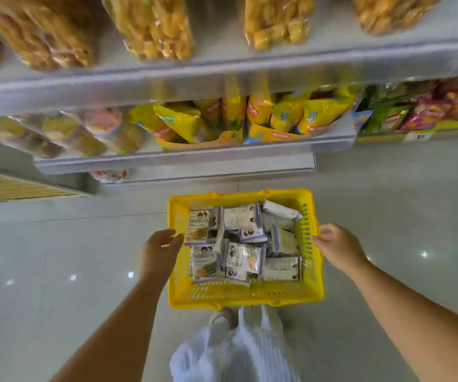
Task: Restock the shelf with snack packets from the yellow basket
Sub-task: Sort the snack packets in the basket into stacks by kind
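The yellow basket is low in front of me, over the pale tiled floor below the shelves. Several white and purple snack packets lie jumbled inside it. My left hand grips the basket's left rim, its fingers curled over the edge. On the opposite side, my right hand grips the right rim. I cannot tell whether the basket rests on the floor. The lowest shelf lies just beyond the basket.
Yellow snack bags fill the shelf above the basket, with round clear packs to their left. Clear bags of yellow crackers sit on the top shelf. Green and red packets stand at the right. My white clothing hangs below the basket.
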`<state>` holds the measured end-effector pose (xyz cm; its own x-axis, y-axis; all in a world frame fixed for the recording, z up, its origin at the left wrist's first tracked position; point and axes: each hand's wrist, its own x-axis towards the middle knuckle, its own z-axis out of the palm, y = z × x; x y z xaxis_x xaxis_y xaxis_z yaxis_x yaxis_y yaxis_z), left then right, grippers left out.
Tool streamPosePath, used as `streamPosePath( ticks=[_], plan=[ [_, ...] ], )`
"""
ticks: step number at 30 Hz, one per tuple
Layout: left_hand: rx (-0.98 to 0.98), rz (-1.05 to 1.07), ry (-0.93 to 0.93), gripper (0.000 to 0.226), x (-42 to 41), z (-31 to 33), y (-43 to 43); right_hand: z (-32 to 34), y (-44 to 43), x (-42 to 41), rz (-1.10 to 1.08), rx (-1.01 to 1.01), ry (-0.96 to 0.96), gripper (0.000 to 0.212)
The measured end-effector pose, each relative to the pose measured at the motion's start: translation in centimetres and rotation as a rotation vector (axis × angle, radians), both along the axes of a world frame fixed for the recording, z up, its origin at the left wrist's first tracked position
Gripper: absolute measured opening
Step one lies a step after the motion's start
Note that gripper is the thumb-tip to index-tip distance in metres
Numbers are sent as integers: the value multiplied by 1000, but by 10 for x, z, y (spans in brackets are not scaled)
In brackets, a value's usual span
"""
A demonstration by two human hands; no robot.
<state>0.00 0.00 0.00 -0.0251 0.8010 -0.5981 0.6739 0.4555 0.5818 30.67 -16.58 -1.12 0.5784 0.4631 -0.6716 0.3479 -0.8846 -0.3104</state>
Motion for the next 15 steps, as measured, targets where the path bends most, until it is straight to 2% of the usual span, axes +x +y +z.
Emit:
streamPosePath(
  ticks=[4, 6, 8, 10, 12, 15],
  plan=[
    [33, 137, 33, 27, -9, -83, 10, -73, 10, 11, -72, 47, -89, 34],
    [58, 132, 99, 39, -15, -120, 11, -105, 7, 10, -129, 68, -144, 38],
    [93, 91, 195, 58, -18, -148, 12, -130, 2, 11, -173, 56, -196, 53],
    [79, 80, 208, 67, -19, -170, 14, -151, -5, 11, -212, 5, -195, 61],
    [79, 54, 202, 65, -19, -184, 13, -164, -12, 8, -228, -40, -211, 58],
    [72, 56, 270, 52, -20, -191, 16, -172, -18, 8, -192, -69, -285, 42]
  ],
)
